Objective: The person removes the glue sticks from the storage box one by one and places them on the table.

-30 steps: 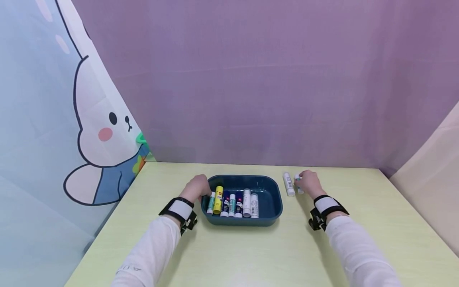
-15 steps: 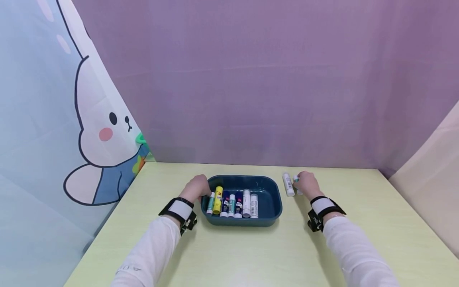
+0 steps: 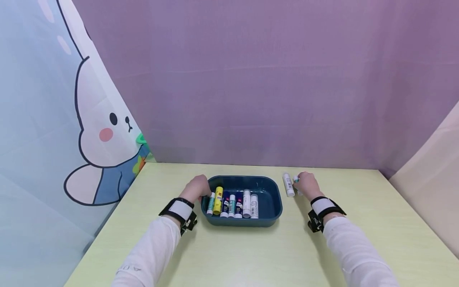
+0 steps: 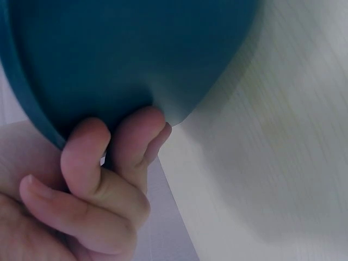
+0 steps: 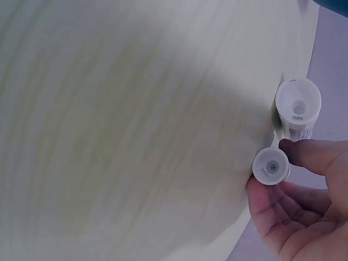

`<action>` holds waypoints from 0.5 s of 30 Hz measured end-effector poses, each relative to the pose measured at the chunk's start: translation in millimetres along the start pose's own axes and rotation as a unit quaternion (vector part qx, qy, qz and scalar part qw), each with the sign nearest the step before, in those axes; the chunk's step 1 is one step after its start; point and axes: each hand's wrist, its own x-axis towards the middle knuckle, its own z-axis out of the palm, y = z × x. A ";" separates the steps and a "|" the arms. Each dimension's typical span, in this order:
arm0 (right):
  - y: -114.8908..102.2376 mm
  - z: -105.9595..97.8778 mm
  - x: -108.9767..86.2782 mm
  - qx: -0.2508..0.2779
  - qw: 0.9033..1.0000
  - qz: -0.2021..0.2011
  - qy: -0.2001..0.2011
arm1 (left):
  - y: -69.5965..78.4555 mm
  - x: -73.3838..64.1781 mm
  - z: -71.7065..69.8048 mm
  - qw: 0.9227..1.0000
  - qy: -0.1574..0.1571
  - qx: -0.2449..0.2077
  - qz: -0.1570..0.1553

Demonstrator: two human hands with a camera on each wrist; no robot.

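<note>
At the left end of a dark blue plastic basin [image 3: 268, 199], my left hand [image 3: 196, 187] grips the wall. In the left wrist view its curled fingers [image 4: 130, 138] press against the basin's outer side [image 4: 157, 43]. Right of the basin, my right hand [image 3: 308, 184] pinches a slim white-and-green glue stick [image 5: 271, 166] between thumb and fingers, close over the table. Beside it lies a thicker white glue stick [image 3: 288, 185], its hollow base end [image 5: 298, 100] towards the right wrist camera.
Several glue sticks lie side by side in the basin, among them a yellow one [image 3: 217, 200], a dark blue one [image 3: 225, 204] and a white one [image 3: 246, 203]. The pale yellow-green table [image 3: 244, 255] ends at a purple cloth [image 3: 251, 87] behind.
My right hand has shifted slightly left, bringing the slim glue stick closer to the thicker white one. The left hand and the basin have stayed in place.
</note>
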 end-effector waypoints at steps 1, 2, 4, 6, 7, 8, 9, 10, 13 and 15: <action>-0.4 -0.3 -0.2 0.000 1.000 0.000 -0.001 | -0.1 0.0 0.0 1.000 0.000 0.000 0.000; -0.9 -0.8 -0.3 0.001 1.000 0.000 -0.002 | -0.3 0.1 0.0 1.000 0.001 -0.001 0.000; -1.3 -1.3 -0.9 0.002 1.000 -0.002 -0.002 | -0.6 0.5 0.2 1.000 0.002 0.000 0.001; -1.6 -2.0 -1.5 0.004 1.000 -0.005 -0.002 | -0.9 0.6 0.3 1.000 0.003 -0.002 0.001; -1.6 -2.5 -1.7 0.006 1.000 -0.006 -0.002 | -1.0 0.8 0.4 1.000 0.003 -0.003 0.001; -1.8 -2.6 -2.1 0.007 1.000 -0.007 -0.002 | -1.1 1.1 0.5 1.000 0.003 -0.003 0.001; -1.7 -2.8 -2.3 0.006 1.000 -0.008 -0.002 | -1.3 1.5 0.6 1.000 0.004 -0.003 0.000; -1.8 -3.2 -2.5 0.007 1.000 -0.007 -0.004 | -1.4 1.8 0.7 1.000 0.004 -0.003 0.000; -2.4 -5.5 -2.9 0.005 1.000 -0.005 -0.013 | -1.5 3.5 1.4 1.000 0.003 -0.003 -0.003; -3.1 -8.2 -3.4 -0.002 1.000 -0.003 -0.020 | -1.5 4.3 2.0 1.000 0.002 -0.002 -0.003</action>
